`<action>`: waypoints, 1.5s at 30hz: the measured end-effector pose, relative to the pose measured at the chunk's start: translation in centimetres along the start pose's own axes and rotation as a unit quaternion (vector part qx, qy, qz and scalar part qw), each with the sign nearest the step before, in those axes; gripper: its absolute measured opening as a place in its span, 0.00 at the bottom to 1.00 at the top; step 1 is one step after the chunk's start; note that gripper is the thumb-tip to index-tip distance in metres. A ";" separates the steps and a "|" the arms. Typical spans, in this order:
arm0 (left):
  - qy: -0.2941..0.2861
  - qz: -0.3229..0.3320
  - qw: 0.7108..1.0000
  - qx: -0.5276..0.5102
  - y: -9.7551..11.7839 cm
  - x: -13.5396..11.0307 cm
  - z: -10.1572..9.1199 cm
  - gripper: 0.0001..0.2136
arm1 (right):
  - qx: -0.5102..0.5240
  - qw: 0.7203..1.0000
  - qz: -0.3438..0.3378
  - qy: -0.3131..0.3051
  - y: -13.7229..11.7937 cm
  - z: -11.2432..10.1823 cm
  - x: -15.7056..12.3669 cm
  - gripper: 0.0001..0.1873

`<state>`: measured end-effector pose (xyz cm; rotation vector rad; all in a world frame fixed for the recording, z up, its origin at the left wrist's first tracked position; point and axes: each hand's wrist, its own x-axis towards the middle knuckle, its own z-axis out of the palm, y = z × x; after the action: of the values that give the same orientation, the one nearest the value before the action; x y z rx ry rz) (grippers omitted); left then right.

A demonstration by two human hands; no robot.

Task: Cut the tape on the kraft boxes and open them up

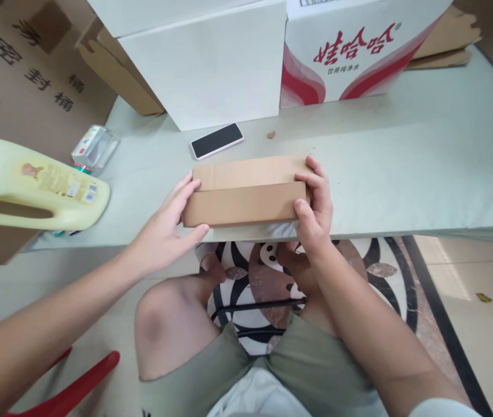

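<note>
A long brown cardboard box (246, 204) is held level at the near edge of the table, its top face lighter than its front. My left hand (170, 223) grips its left end, fingers along the far side and thumb at the lower front corner. At the other end, my right hand (316, 202) is closed round the box, with the thumb on the front face and fingers over the top. Just behind the box lies a phone (217, 141) with a dark screen.
A pale yellow jug (33, 185) and a clear plastic container (95, 147) are at the left. White cartons (211, 69) and a red-and-white printed carton (350, 58) stand at the back. A small brown scrap (271, 134) lies on the pale tablecloth (402, 174).
</note>
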<state>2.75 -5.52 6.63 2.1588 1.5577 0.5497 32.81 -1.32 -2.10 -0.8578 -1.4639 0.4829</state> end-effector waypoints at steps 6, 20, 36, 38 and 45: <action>-0.029 -0.001 0.981 0.191 4.5 -3.0 -0.2 0.48 | 0.039 0.998 0.044 -0.032 -0.4 0.6 -0.2 0.24; -0.072 -0.003 0.953 0.295 8.4 3.9 2.3 0.43 | 0.078 0.993 0.063 -0.061 0.1 1.7 -0.3 0.34; 0.264 -0.140 0.881 -0.366 3.6 -1.4 3.2 0.28 | 0.138 0.962 0.204 -0.113 -0.4 1.8 -0.4 0.30; 0.315 -0.151 0.787 -0.509 3.6 -0.2 5.4 0.24 | 0.176 0.951 0.203 -0.153 -1.1 1.7 -0.5 0.31; 0.131 -0.211 0.661 -0.708 3.0 4.3 12.1 0.21 | 0.256 0.930 0.254 -0.073 -1.0 0.0 -0.2 0.36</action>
<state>12.94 -3.54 -1.53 0.5000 0.9550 1.3254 32.57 -2.08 -1.52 -0.7771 -1.1485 1.2816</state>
